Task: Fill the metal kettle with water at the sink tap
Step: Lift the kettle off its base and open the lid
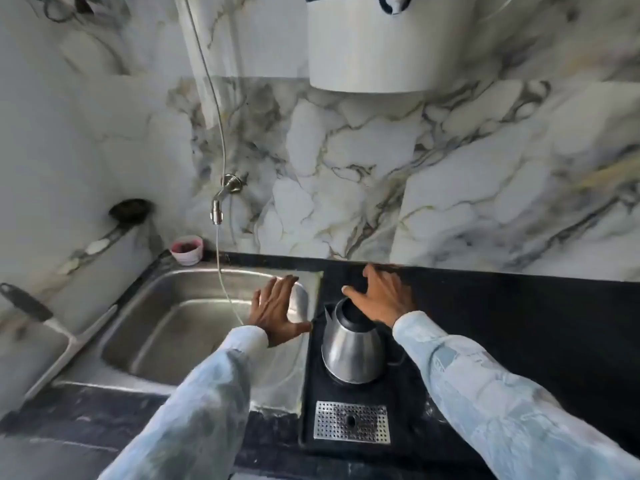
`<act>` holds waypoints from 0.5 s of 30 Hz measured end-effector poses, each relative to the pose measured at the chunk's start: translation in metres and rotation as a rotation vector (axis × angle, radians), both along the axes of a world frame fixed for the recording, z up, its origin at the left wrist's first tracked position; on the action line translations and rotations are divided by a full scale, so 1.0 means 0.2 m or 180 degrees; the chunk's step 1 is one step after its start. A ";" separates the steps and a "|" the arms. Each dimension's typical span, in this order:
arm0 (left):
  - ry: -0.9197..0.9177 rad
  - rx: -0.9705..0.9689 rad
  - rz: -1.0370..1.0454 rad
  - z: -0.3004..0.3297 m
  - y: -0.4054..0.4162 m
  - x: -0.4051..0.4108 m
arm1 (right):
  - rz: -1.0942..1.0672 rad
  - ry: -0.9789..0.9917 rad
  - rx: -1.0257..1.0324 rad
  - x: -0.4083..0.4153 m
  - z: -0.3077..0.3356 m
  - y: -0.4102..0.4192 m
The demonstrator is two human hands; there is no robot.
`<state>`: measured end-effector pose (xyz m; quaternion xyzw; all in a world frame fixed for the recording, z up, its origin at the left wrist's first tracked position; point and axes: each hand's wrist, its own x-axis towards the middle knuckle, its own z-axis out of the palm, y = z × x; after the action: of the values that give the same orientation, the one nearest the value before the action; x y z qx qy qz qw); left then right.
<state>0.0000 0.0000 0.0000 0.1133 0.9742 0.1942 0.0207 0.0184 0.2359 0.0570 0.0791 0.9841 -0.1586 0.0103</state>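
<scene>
While the metal kettle (351,344) stands upright on the black tray (310,393) at the lower centre of the frame, just right of the sink (166,337), nothing has been filled yet: you are at the reach, before any lift. Your right hand (382,297) hovers over the kettle's top with fingers spread and no grip taken, its thumb near the rim. Your left hand (273,308) is spread flat too, over the sink's right edge, grasping nothing, with a rounded metal piece (299,299) showing beyond its fingers; it may be the lid, but you cannot be sure.

The tap (221,199) sits on the marble wall at centre left, well apart from the kettle, and a thin line (221,271) drops from it into the basin. Whether that is running water or a slim tube is hard to judge. Next, I'd say, you need a firm hold on the kettle, then carry it left across the sink edge and set its mouth under the spout.

The kettle's handle is hidden under your right hand and sleeve, so you cannot tell where a grip would land. Its opening looks dark and uncovered. The white appliance (388,46) at the top is cut off by the frame, and the perforated drip grate (351,424) lies on the tray below the kettle
</scene>
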 end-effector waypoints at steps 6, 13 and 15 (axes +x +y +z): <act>-0.1482 0.1566 0.0089 -0.25 0.26 0.12 | -0.0353 -0.0946 -0.0081 0.08 -0.16 0.07; -0.1439 0.2774 0.0504 -0.32 0.35 0.12 | -0.0231 -0.0352 -0.0123 0.04 -0.20 0.06; -0.1371 0.3006 0.0498 -0.28 0.31 0.09 | -0.0158 0.0052 -0.0138 0.00 -0.18 0.04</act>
<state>0.0185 0.0619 -0.0567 -0.0053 0.7597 0.6321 0.1526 0.0188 0.2432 0.0218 0.1019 0.9782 -0.1807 0.0000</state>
